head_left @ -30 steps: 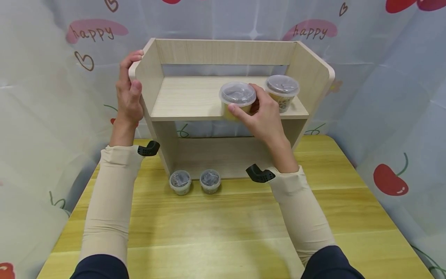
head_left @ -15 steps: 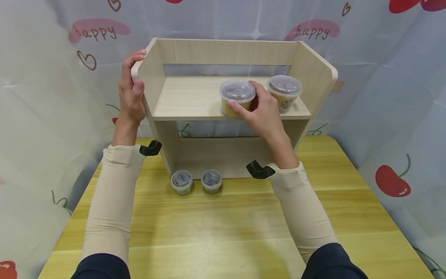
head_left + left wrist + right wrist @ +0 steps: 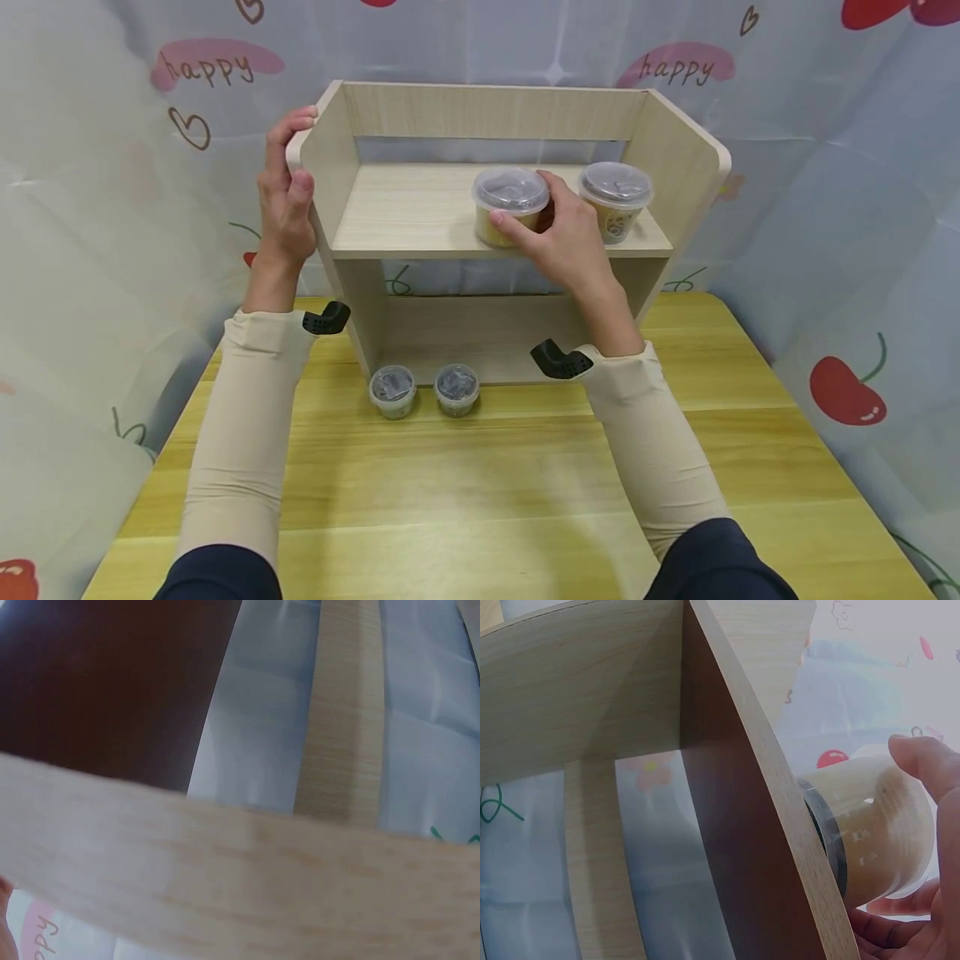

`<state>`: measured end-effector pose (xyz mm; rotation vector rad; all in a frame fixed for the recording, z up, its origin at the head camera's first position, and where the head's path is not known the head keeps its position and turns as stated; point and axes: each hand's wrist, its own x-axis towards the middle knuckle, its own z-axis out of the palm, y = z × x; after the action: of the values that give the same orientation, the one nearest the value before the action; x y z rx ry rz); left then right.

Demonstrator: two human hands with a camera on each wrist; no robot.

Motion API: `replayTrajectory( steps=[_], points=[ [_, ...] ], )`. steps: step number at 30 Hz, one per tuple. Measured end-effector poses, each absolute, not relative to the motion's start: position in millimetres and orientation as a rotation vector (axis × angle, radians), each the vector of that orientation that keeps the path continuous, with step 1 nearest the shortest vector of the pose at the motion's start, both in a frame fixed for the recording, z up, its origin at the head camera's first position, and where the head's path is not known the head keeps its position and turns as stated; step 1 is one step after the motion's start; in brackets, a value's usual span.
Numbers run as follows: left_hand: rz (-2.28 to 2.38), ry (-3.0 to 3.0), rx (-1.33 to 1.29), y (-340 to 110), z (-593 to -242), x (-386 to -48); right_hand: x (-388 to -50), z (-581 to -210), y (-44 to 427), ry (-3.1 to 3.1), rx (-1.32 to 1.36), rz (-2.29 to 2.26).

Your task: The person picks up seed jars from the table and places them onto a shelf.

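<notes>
Brown shelf underside [image 3: 742, 832], seemingly: wrist views.

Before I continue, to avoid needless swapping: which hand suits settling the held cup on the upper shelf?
Your right hand, I'd judge: it holds the cup at the front of the upper shelf; your left hand grips the side panel.

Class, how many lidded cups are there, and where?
4: a large cup in the right hand at the upper shelf; a second large cup on it; a small cup and a second small cup on the table. More may be hidden.
</notes>
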<state>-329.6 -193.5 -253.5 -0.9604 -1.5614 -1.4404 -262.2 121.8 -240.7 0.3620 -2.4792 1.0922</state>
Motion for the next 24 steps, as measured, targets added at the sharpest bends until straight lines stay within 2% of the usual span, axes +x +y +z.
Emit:
replayTrajectory(
  steps=[24],
  points=[
    [-1.445, -1.554, -0.943, -190.5, -250.5, -324.2, -268.2, -238.3, 116.8, -2.523, 0.326, 1.085]
  ],
)
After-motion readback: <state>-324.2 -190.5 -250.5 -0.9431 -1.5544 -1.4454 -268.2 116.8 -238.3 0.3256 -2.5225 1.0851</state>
